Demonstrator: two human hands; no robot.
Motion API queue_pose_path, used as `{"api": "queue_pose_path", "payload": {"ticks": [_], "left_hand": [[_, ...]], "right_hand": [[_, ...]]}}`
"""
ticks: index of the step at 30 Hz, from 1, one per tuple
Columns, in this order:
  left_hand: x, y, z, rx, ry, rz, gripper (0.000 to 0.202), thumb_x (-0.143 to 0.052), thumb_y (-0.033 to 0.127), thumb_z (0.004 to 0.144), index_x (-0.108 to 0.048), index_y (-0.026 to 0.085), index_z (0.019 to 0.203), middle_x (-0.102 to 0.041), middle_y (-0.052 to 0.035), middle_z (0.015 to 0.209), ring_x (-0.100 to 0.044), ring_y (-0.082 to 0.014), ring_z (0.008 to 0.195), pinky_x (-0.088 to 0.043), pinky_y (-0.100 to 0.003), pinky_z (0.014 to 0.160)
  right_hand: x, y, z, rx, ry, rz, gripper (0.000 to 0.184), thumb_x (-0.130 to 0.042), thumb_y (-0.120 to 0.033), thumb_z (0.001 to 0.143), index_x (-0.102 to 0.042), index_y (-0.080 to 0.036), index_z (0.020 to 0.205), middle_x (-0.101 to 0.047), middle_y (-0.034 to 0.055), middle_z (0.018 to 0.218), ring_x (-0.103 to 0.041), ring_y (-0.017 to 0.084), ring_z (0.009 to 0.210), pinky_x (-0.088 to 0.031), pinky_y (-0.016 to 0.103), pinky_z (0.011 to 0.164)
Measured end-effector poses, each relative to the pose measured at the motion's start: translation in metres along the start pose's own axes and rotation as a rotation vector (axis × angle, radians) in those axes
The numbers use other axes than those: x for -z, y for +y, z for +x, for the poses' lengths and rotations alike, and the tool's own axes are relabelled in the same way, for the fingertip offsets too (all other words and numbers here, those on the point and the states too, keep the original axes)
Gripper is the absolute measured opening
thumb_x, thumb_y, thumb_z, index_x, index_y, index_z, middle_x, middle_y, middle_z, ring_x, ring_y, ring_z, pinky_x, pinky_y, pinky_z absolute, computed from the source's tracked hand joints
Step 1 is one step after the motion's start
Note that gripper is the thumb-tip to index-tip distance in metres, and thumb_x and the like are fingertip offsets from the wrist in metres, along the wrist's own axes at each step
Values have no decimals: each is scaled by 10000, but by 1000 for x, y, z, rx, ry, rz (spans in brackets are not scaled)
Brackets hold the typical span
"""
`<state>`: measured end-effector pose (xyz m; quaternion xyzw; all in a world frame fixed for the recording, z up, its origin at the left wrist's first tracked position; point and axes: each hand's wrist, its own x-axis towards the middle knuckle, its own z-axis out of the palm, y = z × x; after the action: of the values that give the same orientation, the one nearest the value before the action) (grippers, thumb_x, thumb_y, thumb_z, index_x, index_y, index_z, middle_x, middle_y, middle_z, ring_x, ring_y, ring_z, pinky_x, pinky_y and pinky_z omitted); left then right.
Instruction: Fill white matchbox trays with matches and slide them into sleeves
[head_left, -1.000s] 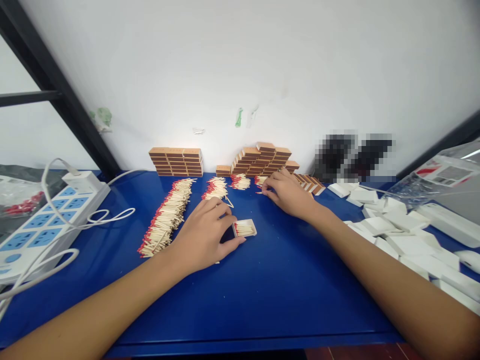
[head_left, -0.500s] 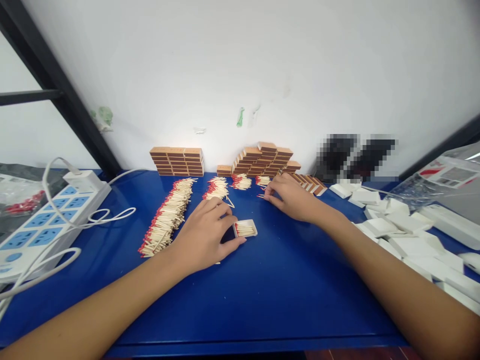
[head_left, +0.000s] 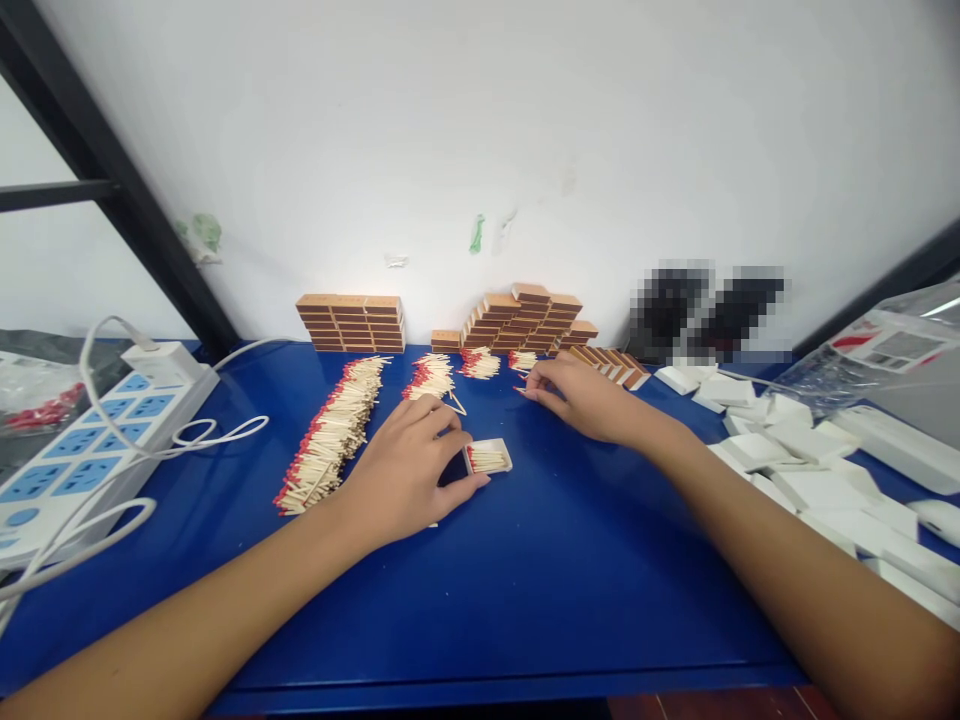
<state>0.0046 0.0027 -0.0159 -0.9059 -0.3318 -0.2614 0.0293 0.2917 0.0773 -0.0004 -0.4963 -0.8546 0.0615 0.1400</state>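
Observation:
My left hand [head_left: 409, 465] curls round the left end of a small white matchbox tray [head_left: 498, 443], thumb and fingers gripping its sides. Red-headed matches [head_left: 489, 461] lie inside the tray. My right hand [head_left: 577, 395] is closed in a pinch farther back, just in front of a small match pile [head_left: 523, 361]. Red match heads poke out at its fingertips; how many matches are held is hidden. Left of my left hand runs a long heap of matches [head_left: 330, 435]. Two smaller heaps, a middle one [head_left: 431, 376] and a right one [head_left: 480, 363], lie behind it.
Closed matchboxes stand against the wall in a neat left stack [head_left: 349, 325] and a stepped right stack [head_left: 525, 318]; more lean in a row [head_left: 611, 366]. White trays [head_left: 787, 450] are heaped at right. A power strip [head_left: 97, 450] with looping cable lies left on the blue table [head_left: 487, 600].
The view has shifted very slightly. My right hand's fingertips have closed in on the matches in front of the small pile. My left hand keeps its place at the tray.

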Motion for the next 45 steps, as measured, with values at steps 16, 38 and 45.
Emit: {"api": "queue_pose_path", "payload": {"ticks": [16, 38, 45], "left_hand": [[-1, -1, 0, -5, -1, 4, 311, -721, 463, 974, -763, 173, 1076, -705, -90, 1052, -631, -281, 1069, -526, -470, 961], [0, -1, -1, -2, 17, 23, 306, -737, 454, 963, -765, 170, 1075, -710, -89, 1042, -625, -282, 1078, -525, -470, 946], [-1, -2, 0, 10, -11, 25, 314, -718, 479, 973, -768, 177, 1043, -698, -83, 1037, -616, -278, 1066, -513, -463, 946]], "right_hand": [[0, 11, 0, 43, -77, -67, 186, -564, -239, 977, -654, -209, 816, -721, 116, 899, -599, 297, 973, -454, 391, 838], [3, -41, -14, 142, -68, 219, 199, -568, -359, 1040, -666, -225, 929, -692, 76, 986, -584, 253, 998, -473, 381, 858], [-6, -68, -23, 260, -74, 258, 92, -593, -197, 996, -644, -218, 923, -678, 47, 912, -578, 217, 926, -459, 355, 821]]}}
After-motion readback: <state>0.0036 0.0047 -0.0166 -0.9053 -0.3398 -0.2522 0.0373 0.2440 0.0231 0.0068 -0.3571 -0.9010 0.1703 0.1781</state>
